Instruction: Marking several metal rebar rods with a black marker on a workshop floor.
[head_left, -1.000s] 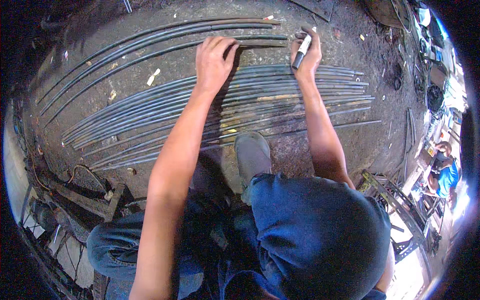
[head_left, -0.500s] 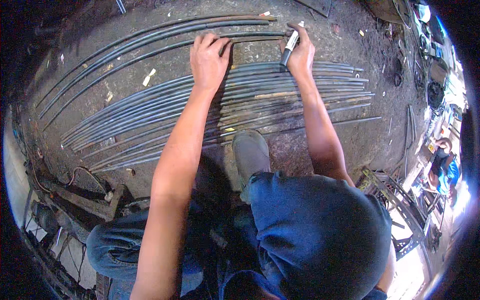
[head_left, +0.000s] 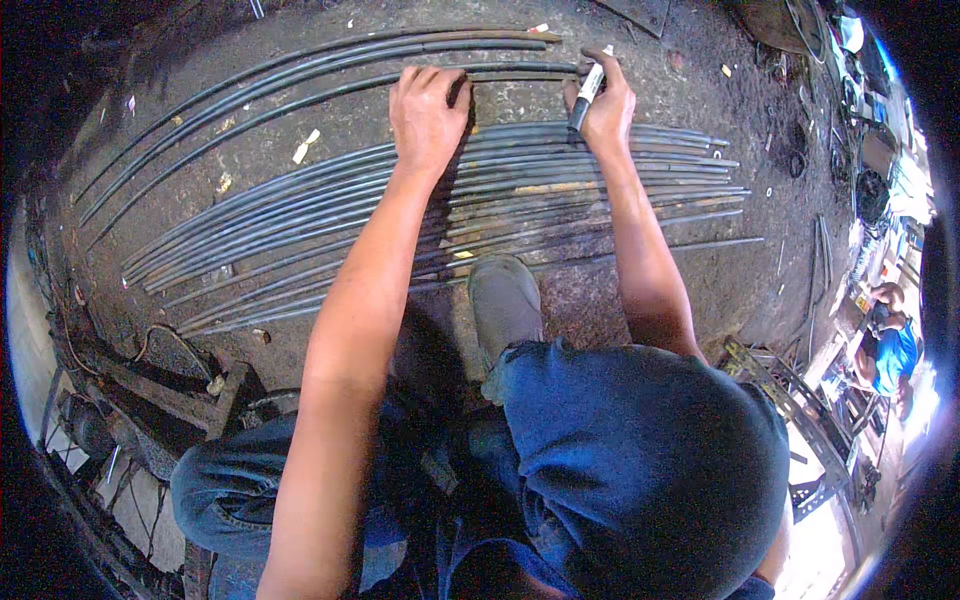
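My left hand (head_left: 428, 118) is closed around a dark metal rod (head_left: 320, 102) on the far side of the floor, thumb and fingers pressed to it. A thin flat strip (head_left: 520, 78) runs beside that rod, between my hands. In my right hand (head_left: 608, 112) is a marker pen (head_left: 591, 90) with a white barrel and a black lower end. It slants across my palm, while the fingertips are close to the rod's right end; whether they touch it is hard to see. Two more rods (head_left: 400, 48) lie just beyond.
Nearer me, several long rods (head_left: 560, 155) lie side by side on the dirty floor. My shoe (head_left: 504, 305) stands at their near edge. A perforated metal frame (head_left: 790, 410) is at the right, and a person in blue (head_left: 896, 358) sits farther off. Scraps (head_left: 306, 146) dot the ground.
My left hand has shifted slightly right along the rod, its fingers drawn in a little more. The right hand with the marker pen has barely moved.
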